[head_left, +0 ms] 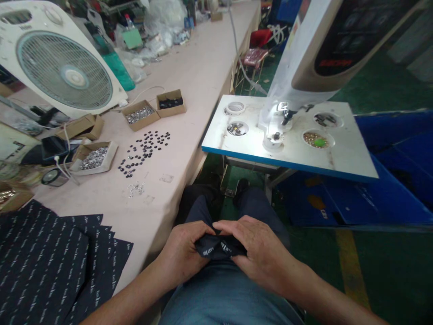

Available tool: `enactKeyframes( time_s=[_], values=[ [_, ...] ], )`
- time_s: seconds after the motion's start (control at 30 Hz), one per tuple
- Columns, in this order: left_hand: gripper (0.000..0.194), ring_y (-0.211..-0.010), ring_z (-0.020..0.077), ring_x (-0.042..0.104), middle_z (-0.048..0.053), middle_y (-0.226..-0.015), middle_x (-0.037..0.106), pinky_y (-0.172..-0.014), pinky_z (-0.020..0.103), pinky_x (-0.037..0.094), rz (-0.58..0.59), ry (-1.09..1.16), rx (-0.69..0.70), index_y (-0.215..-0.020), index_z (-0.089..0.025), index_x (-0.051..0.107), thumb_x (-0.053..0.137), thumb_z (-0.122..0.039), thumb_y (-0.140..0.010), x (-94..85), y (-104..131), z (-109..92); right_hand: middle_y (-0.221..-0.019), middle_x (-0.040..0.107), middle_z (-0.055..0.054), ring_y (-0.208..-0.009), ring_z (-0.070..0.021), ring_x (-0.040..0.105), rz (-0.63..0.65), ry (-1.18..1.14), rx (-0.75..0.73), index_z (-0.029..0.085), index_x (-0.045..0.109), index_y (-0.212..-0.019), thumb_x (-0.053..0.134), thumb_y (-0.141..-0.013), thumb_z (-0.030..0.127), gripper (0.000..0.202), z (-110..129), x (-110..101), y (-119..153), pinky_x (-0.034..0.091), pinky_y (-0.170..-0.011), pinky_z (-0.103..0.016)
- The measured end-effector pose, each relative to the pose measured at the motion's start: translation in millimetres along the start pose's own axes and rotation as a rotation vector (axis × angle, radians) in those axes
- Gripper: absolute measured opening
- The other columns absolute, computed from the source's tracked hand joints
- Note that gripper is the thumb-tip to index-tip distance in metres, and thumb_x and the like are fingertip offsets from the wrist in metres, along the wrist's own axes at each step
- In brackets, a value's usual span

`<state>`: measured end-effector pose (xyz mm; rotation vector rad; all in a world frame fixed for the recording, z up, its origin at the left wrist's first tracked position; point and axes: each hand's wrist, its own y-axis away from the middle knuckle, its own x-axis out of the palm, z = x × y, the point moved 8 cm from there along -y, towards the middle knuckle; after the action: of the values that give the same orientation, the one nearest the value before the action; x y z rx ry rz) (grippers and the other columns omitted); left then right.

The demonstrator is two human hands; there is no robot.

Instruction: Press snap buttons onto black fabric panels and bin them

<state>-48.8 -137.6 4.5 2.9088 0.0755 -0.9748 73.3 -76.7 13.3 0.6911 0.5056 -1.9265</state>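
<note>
A folded piece of dark fabric with white lettering (pixel 219 247) is held over the lap, between both hands. Its left end is pinched by my left hand (pixel 184 250). My right hand (pixel 260 248) grips the right end, its fingers bent over the top edge. The fingertips of the two hands nearly meet above the cloth. More dark printed fabric pieces (pixel 43 266) lie stacked on the table at the lower left. Black round snap parts (pixel 145 149) are scattered on the table, with small silvery pieces (pixel 136 189) nearer the front.
A press machine (pixel 291 81) stands on a white board (pixel 250 151) with round wells of small parts. Cardboard boxes (pixel 140 115) of metal parts and a box fan (pixel 67 67) sit on the table (pixel 189 85). Blue bins (pixel 352 198) stand at right.
</note>
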Motion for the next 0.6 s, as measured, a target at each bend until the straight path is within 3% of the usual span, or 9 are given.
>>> enactKeyframes(
  time_s=[0.13,0.23,0.33,0.47,0.6],
  values=[
    [0.007,-0.069,0.0116,0.058,-0.003,-0.077,0.068,-0.061,0.021,0.038,0.144,0.133,-0.232,-0.084,-0.018,0.071,0.071,-0.02,-0.077,8.4,0.3,15.1,-0.112,0.074,0.0,-0.098,-0.0192,0.068,0.021,-0.278,0.169,0.027,0.061,-0.127,0.065,-0.079,0.006,0.052,-18.0,5.2,-6.5,0.048,-0.086,-0.03],
    [0.022,-0.073,0.0136,0.057,-0.002,-0.08,0.068,-0.065,0.022,0.042,0.28,0.354,-0.364,-0.089,-0.016,0.073,0.078,-0.032,-0.075,17.8,1.7,23.5,-0.104,0.075,0.001,-0.093,-0.017,0.07,0.111,-0.543,0.28,0.024,0.063,-0.123,0.069,-0.078,0.009,0.047,-24.1,9.5,-11.9,0.049,-0.083,-0.026],
    [0.028,-0.074,0.0131,0.054,0.0,-0.081,0.066,-0.069,0.023,0.041,0.379,0.535,-0.429,-0.093,-0.013,0.073,0.079,-0.032,-0.074,26.6,2.8,27.6,-0.098,0.075,0.0,-0.087,-0.0171,0.069,0.183,-0.706,0.342,0.021,0.063,-0.121,0.073,-0.078,0.017,0.044,-28.4,14.9,-15.8,0.049,-0.077,-0.025],
    [0.025,-0.068,0.0096,0.046,-0.002,-0.073,0.059,-0.065,0.021,0.035,0.361,0.661,-0.496,-0.087,-0.011,0.071,0.078,-0.031,-0.075,33.6,3.3,36.5,-0.092,0.073,-0.001,-0.081,-0.0163,0.066,0.199,-0.816,0.445,0.019,0.063,-0.116,0.077,-0.074,0.021,0.045,-43.8,24.2,-17.3,0.047,-0.07,-0.024],
    [0.027,-0.067,0.0083,0.045,-0.002,-0.072,0.059,-0.066,0.02,0.034,0.318,0.822,-0.541,-0.086,-0.01,0.073,0.081,-0.031,-0.071,41.7,3.6,41.0,-0.089,0.071,0.0,-0.078,-0.0147,0.063,0.22,-0.907,0.452,0.017,0.066,-0.107,0.082,-0.071,0.027,0.041,-57.3,28.6,-20.1,0.046,-0.07,-0.023]
  ],
)
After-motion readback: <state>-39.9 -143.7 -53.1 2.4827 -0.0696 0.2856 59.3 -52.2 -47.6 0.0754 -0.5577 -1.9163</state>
